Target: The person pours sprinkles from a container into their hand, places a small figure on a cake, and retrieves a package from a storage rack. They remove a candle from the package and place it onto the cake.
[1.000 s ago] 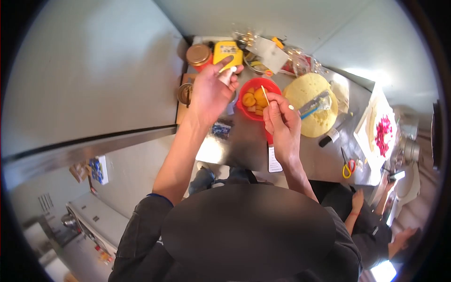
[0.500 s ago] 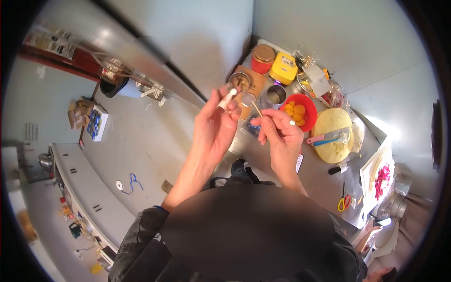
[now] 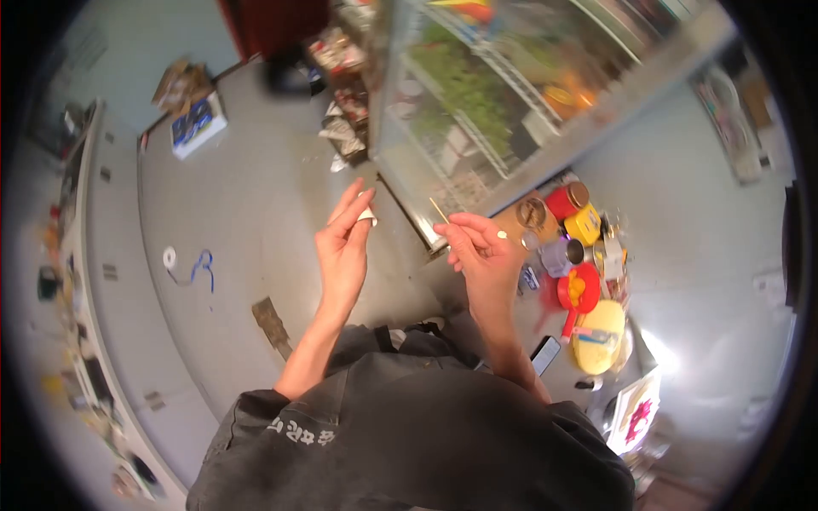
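Note:
Between the fingertips of my left hand (image 3: 342,251) is a small white piece (image 3: 367,215), its kind too blurred to tell. My right hand (image 3: 484,255) pinches a thin wooden stick (image 3: 438,210), which points up and to the left. A small white blob (image 3: 502,234) shows on the back of a right-hand finger. The two hands are apart, raised in front of my body. To the right of my right hand are a grey metal cup (image 3: 560,257) and a red pan (image 3: 590,298) holding orange-yellow pieces.
A glass-fronted cabinet (image 3: 477,102) with greens inside stands ahead. On the counter at right are a yellow round (image 3: 588,353) with a spatula on it, a red jar (image 3: 566,201), a yellow box (image 3: 584,224) and a phone (image 3: 545,354). A blue-and-white box (image 3: 198,126) lies on the floor.
My view has turned left, so the counter sits further right and the glass-fronted cabinet shows. My hands have moved apart, away from the counter, still holding the white piece and the stick.

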